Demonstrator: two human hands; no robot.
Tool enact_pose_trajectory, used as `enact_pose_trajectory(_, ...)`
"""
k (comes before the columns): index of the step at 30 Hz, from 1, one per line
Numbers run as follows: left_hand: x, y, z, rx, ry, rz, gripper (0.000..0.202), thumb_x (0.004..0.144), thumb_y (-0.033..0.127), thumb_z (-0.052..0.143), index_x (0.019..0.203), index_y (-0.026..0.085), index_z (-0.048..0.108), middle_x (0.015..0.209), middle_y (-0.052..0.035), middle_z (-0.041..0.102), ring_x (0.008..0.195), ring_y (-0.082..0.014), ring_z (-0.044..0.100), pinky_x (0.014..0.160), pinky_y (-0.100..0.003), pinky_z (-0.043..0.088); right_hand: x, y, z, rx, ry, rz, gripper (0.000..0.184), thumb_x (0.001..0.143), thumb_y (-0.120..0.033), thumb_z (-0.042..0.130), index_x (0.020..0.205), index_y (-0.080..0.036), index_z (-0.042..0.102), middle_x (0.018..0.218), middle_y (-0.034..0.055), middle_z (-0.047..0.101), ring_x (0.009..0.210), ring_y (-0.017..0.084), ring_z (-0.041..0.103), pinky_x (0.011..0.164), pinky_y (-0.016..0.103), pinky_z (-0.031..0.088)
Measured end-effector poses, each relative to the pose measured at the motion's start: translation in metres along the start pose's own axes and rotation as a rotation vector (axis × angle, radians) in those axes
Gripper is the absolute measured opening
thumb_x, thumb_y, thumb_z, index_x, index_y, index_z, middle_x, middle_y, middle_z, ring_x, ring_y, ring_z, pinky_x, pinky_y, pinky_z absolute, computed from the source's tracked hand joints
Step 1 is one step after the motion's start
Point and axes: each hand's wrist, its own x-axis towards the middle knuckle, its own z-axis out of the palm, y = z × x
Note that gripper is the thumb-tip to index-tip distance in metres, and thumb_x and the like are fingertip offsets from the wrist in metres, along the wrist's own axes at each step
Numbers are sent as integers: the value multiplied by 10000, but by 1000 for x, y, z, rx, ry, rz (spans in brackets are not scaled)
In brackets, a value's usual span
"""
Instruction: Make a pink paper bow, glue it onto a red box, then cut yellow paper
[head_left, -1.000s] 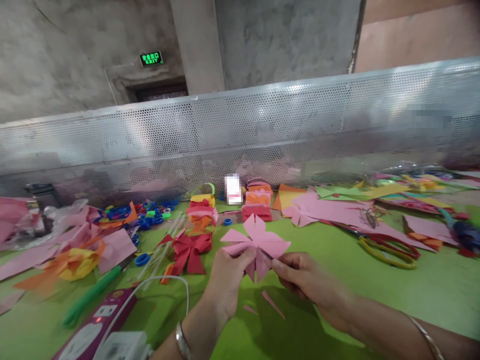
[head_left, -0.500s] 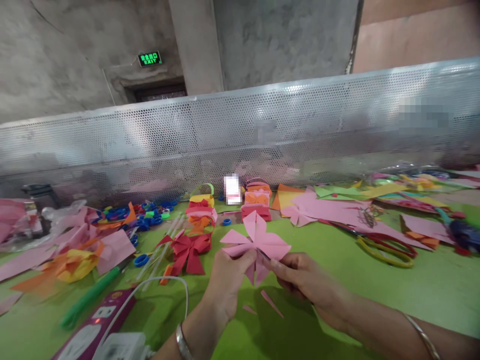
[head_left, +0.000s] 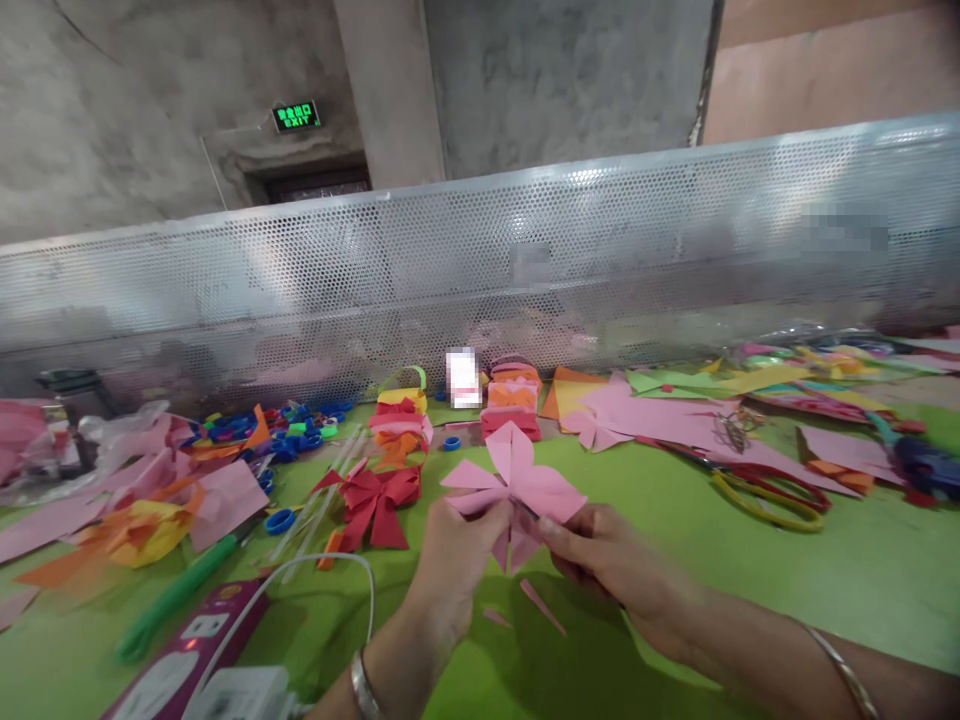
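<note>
A pink paper flower (head_left: 517,485) with several petals is held up over the green table. My left hand (head_left: 461,550) pinches it at the lower left, thumb near the flower's middle. At the lower right, my right hand (head_left: 592,550) is closed around scissors (head_left: 528,511), of which only a thin dark blade shows at the flower's centre; the handles are mostly hidden by the fingers. Two slim pink paper scraps (head_left: 543,606) lie on the table beneath. Left of my left hand sits a red paper bow (head_left: 379,500).
A purple power strip (head_left: 202,640) with a white cable stands front left, beside a green rod (head_left: 176,598). Yellow-handled scissors (head_left: 769,500) and pink sheets (head_left: 686,420) lie to the right. Small paper bow stacks (head_left: 511,400) stand before the perforated metal panel (head_left: 450,270).
The flower's right petal extends slightly further right and the right hand has shifted a little. The view has moved slightly. Both hands keep their hold.
</note>
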Motion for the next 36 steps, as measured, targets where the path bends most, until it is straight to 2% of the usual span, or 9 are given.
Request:
enact_pose_trajectory(8, 0, -3, -1, -26, -13, -22, 98, 633, 199, 633, 582, 135, 688, 569, -5, 602, 569, -112, 465, 564, -232, 359, 0, 1, 0, -11, 13, 16, 469, 681, -593, 610, 545, -184, 427, 454, -84, 343, 414, 48, 191, 432, 251, 95)
enact_pose_trajectory(17, 2, -5, -1, -61, -60, -9, 124, 630, 180, 633, 695, 139, 730, 672, -33, 657, 647, -146, 528, 632, -266, 403, -2, 1, 1, 6, 29, 14, 441, 680, -592, 612, 603, -182, 471, 484, -76, 356, 447, 61, 213, 445, 247, 108)
enact_pose_trajectory(24, 1, -7, 0, -71, -61, -29, 110, 625, 193, 633, 668, 134, 716, 656, -28, 656, 635, -139, 521, 628, -261, 405, 0, 2, -1, -7, 19, 2, 445, 694, -587, 600, 584, -185, 444, 478, -79, 345, 443, 60, 203, 437, 243, 112)
enact_pose_trajectory(28, 3, -3, -3, -31, -59, -28, 105, 617, 209, 621, 613, 132, 692, 608, -16, 636, 620, -135, 512, 608, -247, 388, -1, 0, -1, -17, -15, -8, 367, 706, -529, 613, 675, -172, 537, 518, -77, 363, 452, 64, 237, 435, 230, 142)
enact_pose_trajectory(32, 14, -6, -16, 8, 23, -46, 106, 605, 240, 627, 575, 143, 657, 582, 10, 600, 600, -123, 488, 590, -241, 365, -1, -3, -8, -157, -33, 42, 292, 638, -351, 694, 866, -173, 652, 670, -31, 504, 549, 84, 399, 484, 211, 259)
enact_pose_trajectory(34, 20, -9, -22, 10, 29, -97, 100, 594, 241, 631, 611, 148, 663, 594, 17, 600, 605, -124, 496, 600, -244, 370, 2, -3, -14, -280, -37, 63, 272, 588, -252, 709, 845, -169, 674, 665, -27, 515, 591, 99, 441, 519, 214, 297)
enact_pose_trajectory(36, 22, -12, -25, 4, -1, -140, 77, 579, 219, 629, 593, 147, 652, 558, 26, 579, 565, -114, 482, 580, -244, 364, 6, -4, -22, -348, -6, 63, 201, 614, -247, 672, 798, -169, 668, 601, -42, 485, 537, 94, 413, 491, 220, 283)
